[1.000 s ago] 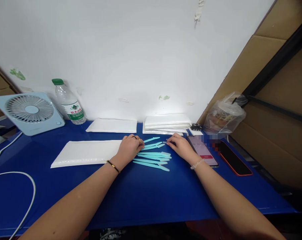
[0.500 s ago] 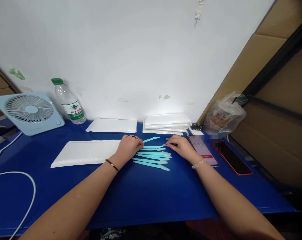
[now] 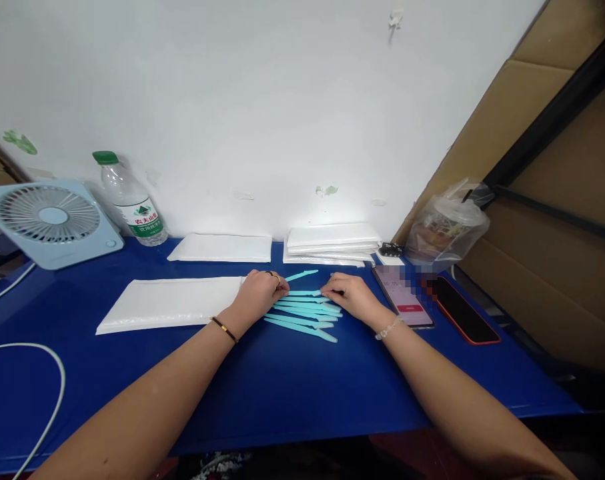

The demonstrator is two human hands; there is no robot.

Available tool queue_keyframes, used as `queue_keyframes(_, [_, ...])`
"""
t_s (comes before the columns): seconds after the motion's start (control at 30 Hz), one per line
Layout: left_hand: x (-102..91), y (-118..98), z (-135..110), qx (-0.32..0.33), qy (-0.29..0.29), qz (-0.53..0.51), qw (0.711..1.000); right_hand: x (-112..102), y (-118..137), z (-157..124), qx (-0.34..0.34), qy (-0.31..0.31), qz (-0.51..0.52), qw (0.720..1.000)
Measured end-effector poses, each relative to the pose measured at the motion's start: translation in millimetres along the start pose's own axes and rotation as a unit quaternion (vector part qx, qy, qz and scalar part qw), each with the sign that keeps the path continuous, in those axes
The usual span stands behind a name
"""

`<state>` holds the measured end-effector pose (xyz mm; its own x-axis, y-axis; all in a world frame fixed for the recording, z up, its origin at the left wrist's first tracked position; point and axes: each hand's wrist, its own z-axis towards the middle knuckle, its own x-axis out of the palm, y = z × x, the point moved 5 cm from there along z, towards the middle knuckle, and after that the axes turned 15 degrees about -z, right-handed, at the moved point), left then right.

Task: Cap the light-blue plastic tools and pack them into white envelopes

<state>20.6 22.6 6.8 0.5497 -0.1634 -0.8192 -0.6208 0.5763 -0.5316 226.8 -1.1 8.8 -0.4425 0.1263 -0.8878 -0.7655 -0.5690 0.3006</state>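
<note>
My left hand (image 3: 263,293) is closed in a pinch on the handle end of a turquoise eyebrow razor (image 3: 303,293). At that razor's blade end, the fingertips of my right hand (image 3: 351,295) are closed around its tip; the tip is hidden by them. Several more eyebrow razors (image 3: 302,324) lie side by side on the blue table just below my hands, with their blade ends to the right. Another single razor (image 3: 302,274) lies beyond my fingers, slightly tilted. A white padded envelope (image 3: 167,307) lies left of my left hand, partly behind it.
Along the wall lie another white envelope (image 3: 222,248) and a stack of envelopes (image 3: 332,240). A fan (image 3: 55,223) and a water bottle (image 3: 137,207) stand at left. Two phones (image 3: 407,300) and a bagged drink cup (image 3: 447,227) are at right.
My right hand has moved slightly left, and its fingertips now meet the razor's blade end. A small clear piece seen in those fingers earlier is now hidden. My left hand keeps its pinch.
</note>
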Motion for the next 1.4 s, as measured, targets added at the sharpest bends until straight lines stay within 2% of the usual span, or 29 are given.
queue_keyframes(0.1, [-2.2,0,-1,0.002,-0.021,-0.002,1.0,-10,-17,-2,0.036,-0.051,-0.018,0.998])
queue_keyframes(0.2, [-2.5,-1,-3,0.003,-0.045,0.019,0.999,-17,-40,-5,0.082,-0.104,-0.085,0.988])
queue_keyframes(0.33, [6.9,-6,-5,0.022,-0.001,0.054,0.998,-9,-52,-5,0.08,-0.068,-0.117,0.988])
queue_keyframes(0.53, [10.9,-12,-7,0.053,0.042,0.077,0.995,-5,-44,-2,0.068,-0.036,-0.081,0.994])
queue_keyframes(0.67, [8.3,-12,-8,0.06,0.053,0.073,0.994,-4,-48,-1,0.103,-0.017,-0.049,0.993])
queue_keyframes(0.83, [7.3,-12,-7,0.056,0.06,0.061,0.995,-6,-53,-2,0.122,-0.042,-0.056,0.99])
queue_keyframes(1.1, [10.6,-12,-7,0.071,0.068,0.061,0.993,0,-39,1,0.093,-0.044,-0.014,0.995])
queue_keyframes(1.4, [12.7,-21,-9,0.065,0.093,0.046,0.992,8,-26,8,0.087,-0.04,0.015,0.995])
